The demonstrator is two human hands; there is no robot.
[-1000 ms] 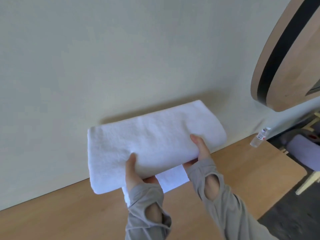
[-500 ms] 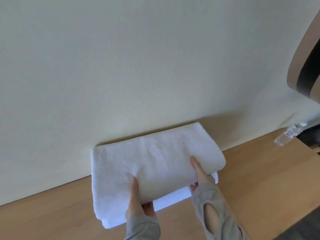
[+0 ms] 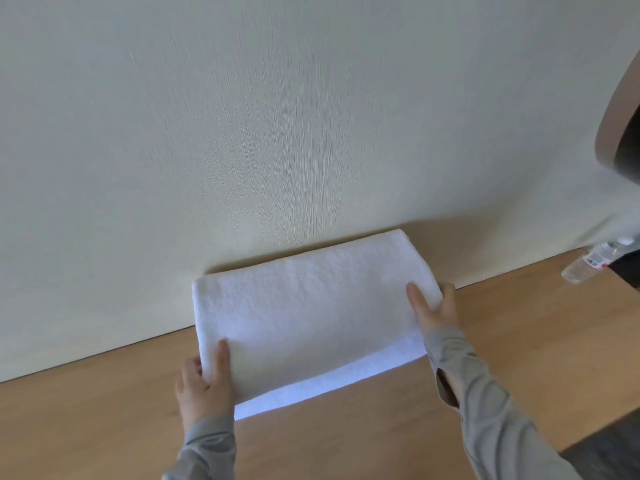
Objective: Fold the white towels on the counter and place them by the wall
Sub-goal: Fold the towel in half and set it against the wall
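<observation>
My left hand (image 3: 204,389) grips the folded white towel (image 3: 311,317) at its near-left corner, my right hand (image 3: 434,308) holds its right end, thumbs on top. Far edge sits at the wall (image 3: 277,133), over the counter (image 3: 346,441). There's a clear bottle (image 3: 588,265) far right, contents unclear.

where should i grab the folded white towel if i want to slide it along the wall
Take the folded towel by its two short ends from the near side, thumbs on top, fingers underneath, as the left hand and right hand do. Its far edge lies along the wall, leaving no way in behind, and end grips should pinch every layer together.
</observation>
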